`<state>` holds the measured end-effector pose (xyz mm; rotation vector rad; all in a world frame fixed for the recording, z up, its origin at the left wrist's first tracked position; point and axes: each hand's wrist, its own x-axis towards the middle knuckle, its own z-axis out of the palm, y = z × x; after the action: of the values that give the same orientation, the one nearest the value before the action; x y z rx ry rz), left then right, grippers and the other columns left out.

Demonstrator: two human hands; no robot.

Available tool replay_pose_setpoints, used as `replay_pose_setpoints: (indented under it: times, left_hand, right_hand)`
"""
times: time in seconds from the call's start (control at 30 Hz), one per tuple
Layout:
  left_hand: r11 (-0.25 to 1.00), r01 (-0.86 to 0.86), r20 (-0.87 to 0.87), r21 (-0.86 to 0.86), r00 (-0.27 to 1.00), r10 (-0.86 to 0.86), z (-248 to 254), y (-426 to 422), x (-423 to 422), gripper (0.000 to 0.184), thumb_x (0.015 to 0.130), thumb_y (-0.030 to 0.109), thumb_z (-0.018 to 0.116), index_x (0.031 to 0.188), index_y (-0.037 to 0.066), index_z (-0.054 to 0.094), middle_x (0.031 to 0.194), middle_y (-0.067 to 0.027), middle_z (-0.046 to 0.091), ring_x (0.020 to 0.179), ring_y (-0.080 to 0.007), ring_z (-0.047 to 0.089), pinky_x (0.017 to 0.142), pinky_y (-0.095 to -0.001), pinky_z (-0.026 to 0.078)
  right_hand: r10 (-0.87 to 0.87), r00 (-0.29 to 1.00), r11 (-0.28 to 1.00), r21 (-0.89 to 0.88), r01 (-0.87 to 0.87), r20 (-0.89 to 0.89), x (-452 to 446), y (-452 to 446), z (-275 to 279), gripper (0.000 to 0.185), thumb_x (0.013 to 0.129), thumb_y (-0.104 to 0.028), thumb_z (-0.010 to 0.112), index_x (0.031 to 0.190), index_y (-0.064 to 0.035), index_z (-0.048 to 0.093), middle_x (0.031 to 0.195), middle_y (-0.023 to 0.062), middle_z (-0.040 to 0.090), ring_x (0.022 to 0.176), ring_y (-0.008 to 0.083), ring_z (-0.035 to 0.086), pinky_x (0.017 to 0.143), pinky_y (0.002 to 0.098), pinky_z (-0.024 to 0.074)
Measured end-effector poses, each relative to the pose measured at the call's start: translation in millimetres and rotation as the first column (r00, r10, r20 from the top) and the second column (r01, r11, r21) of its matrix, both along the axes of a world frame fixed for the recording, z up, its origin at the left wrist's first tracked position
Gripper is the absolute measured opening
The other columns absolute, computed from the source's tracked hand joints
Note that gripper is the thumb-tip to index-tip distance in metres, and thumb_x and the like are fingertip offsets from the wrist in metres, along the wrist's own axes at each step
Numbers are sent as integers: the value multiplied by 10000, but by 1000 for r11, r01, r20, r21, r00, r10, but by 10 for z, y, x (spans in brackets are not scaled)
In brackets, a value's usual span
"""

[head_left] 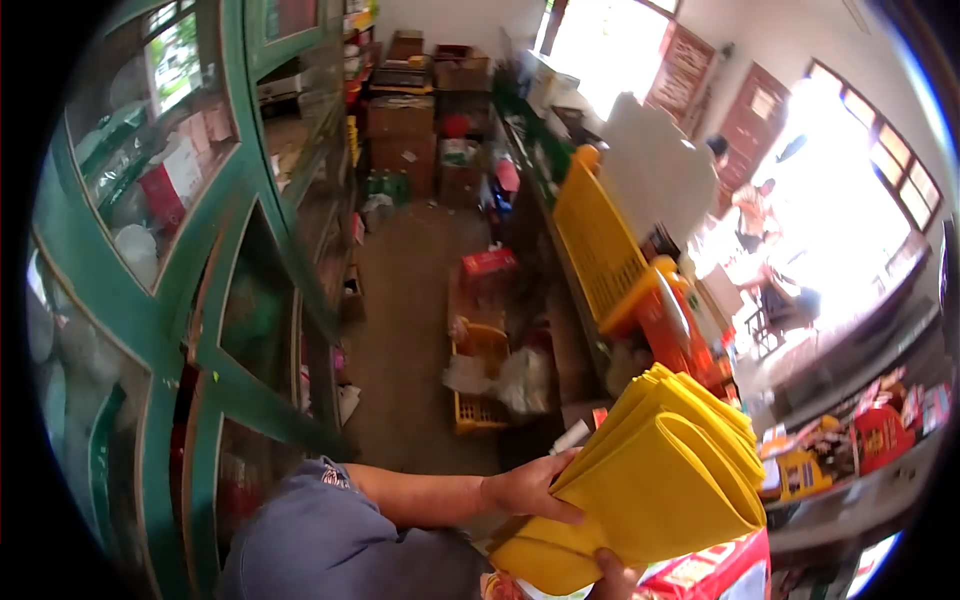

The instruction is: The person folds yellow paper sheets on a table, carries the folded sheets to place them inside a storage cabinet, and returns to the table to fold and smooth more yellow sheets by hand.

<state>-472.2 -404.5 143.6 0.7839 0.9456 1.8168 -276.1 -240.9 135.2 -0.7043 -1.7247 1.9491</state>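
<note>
A thick bundle of folded yellow sheets (660,480), like cloth or soft bags, is in front of me at the lower right. My left hand (535,490) reaches over from the left and is closed on the bundle's left edge, thumb on top. At the bottom edge my right hand (613,577) grips it too; only the thumb and part of the hand show. The layers fan out at the top and right. Beneath the bundle lies a red and white printed package (715,568), partly covered.
Green glass-doored cabinets (205,380) line the left. A yellow basket (600,240) stands on the right-hand counter, near an orange container (675,330). Another yellow crate (482,410) sits on the aisle floor. Cardboard boxes (400,150) are stacked behind. A person (755,210) is outside.
</note>
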Motion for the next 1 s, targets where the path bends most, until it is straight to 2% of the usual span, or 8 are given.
replay_pose_setpoints:
  times: [0.13,0.4,0.47,0.6,0.67,0.8,0.9,1.0]
  left_hand:
    - [983,-135,80,-124,986,145,-7,-618,-939,877,834,168,862,1535,37,351,1383,-59,555,1294,-165,496,1106,-334,404]
    - [921,-387,61,-35,919,389,-200,-1477,-2162,842,843,230,858,1513,27,391,1375,-76,571,1280,-181,519,1098,-347,418]
    - [883,-467,64,-48,881,469,-277,-1601,-2401,822,849,230,853,1507,29,403,1369,-81,578,1275,-183,526,1097,-350,420]
    - [774,-598,166,-208,758,631,-297,-1864,-2702,754,856,180,829,1481,22,436,1330,-104,616,1217,-221,597,1035,-364,487]
    - [686,-718,282,-122,637,717,-342,-2001,-2929,725,851,125,809,1468,14,445,1308,-124,635,1166,-239,638,983,-378,529]
    - [499,-819,314,-284,412,855,-438,-2342,-3339,566,878,99,756,1394,6,543,1268,-139,666,1130,-260,669,968,-395,547]
    - [420,-831,373,-364,283,884,-539,-2598,-3722,531,885,101,747,1375,4,567,1258,-143,676,1132,-275,676,960,-409,556]
    - [390,-872,391,-295,262,882,-684,-2814,-4239,537,881,93,749,1378,8,563,1268,-149,672,1141,-280,676,950,-419,563]
  right_hand:
    - [157,988,987,-32,-157,-3,-1130,-431,12,521,853,-168,792,1316,-31,597,1209,130,664,1077,302,657,933,432,551]
    - [439,898,896,-62,-439,-18,-2967,-919,127,498,871,-179,779,1313,-33,602,1183,128,680,1048,301,669,911,435,560]
    - [543,837,836,-52,-547,-71,-3517,-1010,132,610,807,-157,793,1347,-5,552,1234,148,652,1104,306,647,948,435,541]
    - [674,724,716,-110,-689,-146,-4311,-1197,20,781,712,-123,815,1398,37,478,1309,177,610,1188,312,614,1003,435,512]
    - [779,621,584,-261,-769,-88,-4784,-1336,-32,831,722,-158,803,1441,55,445,1343,185,601,1207,331,614,1010,429,512]
    - [922,370,309,-357,-882,-116,-5742,-1674,-416,760,751,-162,770,1420,47,476,1307,178,632,1164,317,643,993,412,525]
    - [939,326,258,-409,-875,-106,-6311,-2021,-642,744,755,-159,761,1415,48,485,1297,175,641,1156,304,647,995,408,524]
    - [966,246,191,-410,-892,-85,-6986,-2250,-826,740,782,-174,760,1427,46,472,1311,173,636,1159,306,647,1002,411,523]
